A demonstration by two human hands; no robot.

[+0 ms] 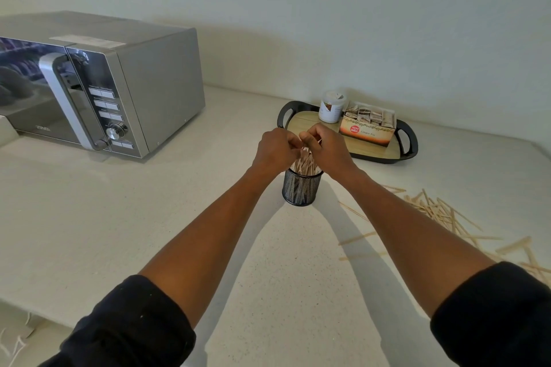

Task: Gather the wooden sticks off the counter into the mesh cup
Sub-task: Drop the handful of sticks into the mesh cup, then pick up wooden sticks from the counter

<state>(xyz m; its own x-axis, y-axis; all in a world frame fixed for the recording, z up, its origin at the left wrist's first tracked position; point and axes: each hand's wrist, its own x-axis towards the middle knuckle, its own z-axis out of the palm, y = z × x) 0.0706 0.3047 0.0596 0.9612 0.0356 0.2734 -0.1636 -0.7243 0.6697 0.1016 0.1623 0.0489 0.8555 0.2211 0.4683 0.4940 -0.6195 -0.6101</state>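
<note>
Head view: left hand [275, 147] and right hand [326, 147] grip sticks [305, 162] above mesh cup [301, 189].

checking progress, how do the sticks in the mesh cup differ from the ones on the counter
The sticks in the mesh cup stand nearly upright in one tight bundle; the sticks on the counter lie flat, scattered and crossing. The cup's sticks are held at their tops by the left hand and right hand; the counter's lie untouched, right of the mesh cup. Both are thin, pale wood.
</note>
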